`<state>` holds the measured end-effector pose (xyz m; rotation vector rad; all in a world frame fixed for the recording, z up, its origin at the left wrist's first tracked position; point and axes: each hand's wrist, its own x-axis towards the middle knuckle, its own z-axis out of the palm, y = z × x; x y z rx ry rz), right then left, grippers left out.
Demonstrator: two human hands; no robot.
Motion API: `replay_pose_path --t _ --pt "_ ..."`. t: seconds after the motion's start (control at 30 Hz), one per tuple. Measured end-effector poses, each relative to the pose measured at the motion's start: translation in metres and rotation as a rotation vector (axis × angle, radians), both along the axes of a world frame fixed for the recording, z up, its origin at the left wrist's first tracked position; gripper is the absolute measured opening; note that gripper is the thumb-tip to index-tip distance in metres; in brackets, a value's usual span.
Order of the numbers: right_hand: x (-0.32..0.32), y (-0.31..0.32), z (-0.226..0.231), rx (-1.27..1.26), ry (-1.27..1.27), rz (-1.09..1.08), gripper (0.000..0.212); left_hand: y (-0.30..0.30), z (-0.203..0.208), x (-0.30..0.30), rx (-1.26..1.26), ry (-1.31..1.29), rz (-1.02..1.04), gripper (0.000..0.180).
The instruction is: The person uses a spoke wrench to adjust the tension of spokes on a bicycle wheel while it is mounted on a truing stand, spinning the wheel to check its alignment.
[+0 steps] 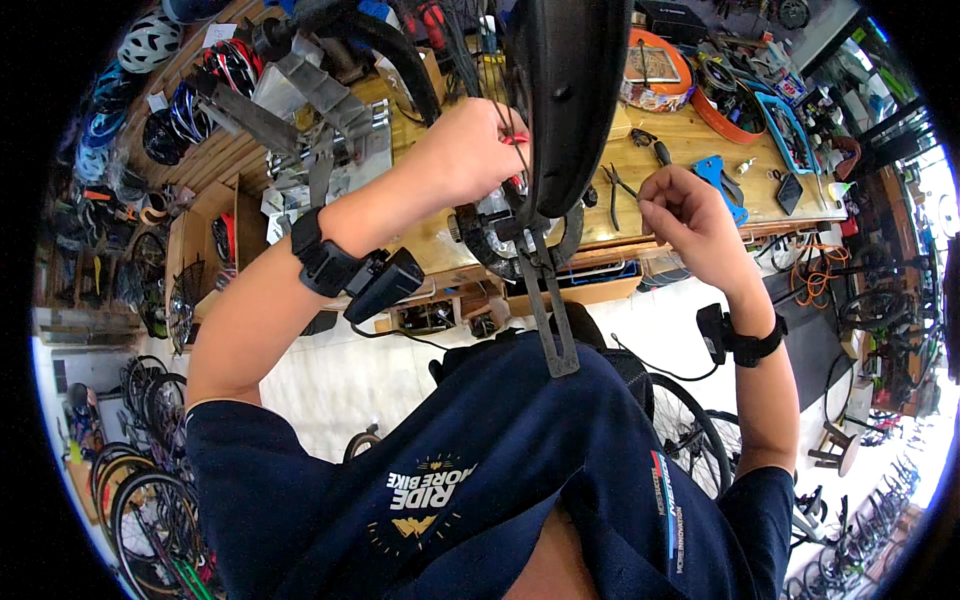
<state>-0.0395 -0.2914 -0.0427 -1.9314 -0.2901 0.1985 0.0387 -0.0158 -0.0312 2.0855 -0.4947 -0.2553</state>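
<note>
A bicycle wheel with a black rim (575, 100) stands upright in front of me, edge toward me. It sits in a dark metal stand (487, 232), from which a slotted metal arm (552, 305) reaches toward my chest. My left hand (470, 150) is at the wheel's left side by the spokes, its fingers closed around a small red tool (515, 140) that they partly hide. On the right, apart from the rim, my right hand (690, 218) hovers near the bench edge. Its fingers are curled with thumb and forefinger together; whether anything is between them is hidden. Black-handled pliers (614, 198) lie beside it.
Right of the wheel, the wooden bench (590, 235) holds a blue tool (720, 188), a phone (789, 194), an orange round tray (728, 112) and a blue tray (785, 130). Helmets (150, 43) hang at left above a cardboard box (195, 225). Bicycles (160, 520) stand behind me.
</note>
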Motion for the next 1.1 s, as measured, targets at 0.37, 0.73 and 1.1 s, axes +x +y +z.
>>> replay_pose_path --t 0.37,0.73,1.1 --pt "-0.013 -0.016 -0.008 -0.036 0.026 -0.043 0.006 -0.003 0.020 -0.004 -0.215 0.111 -0.048 0.034" --pt "-0.017 -0.013 0.001 -0.079 0.011 -0.033 0.007 -0.007 0.036 -0.010 -0.201 0.255 -0.012 0.015" --pt "-0.022 -0.021 -0.014 -0.006 0.082 -0.076 0.008 0.031 -0.001 0.006 -0.733 0.758 -0.411 0.040"
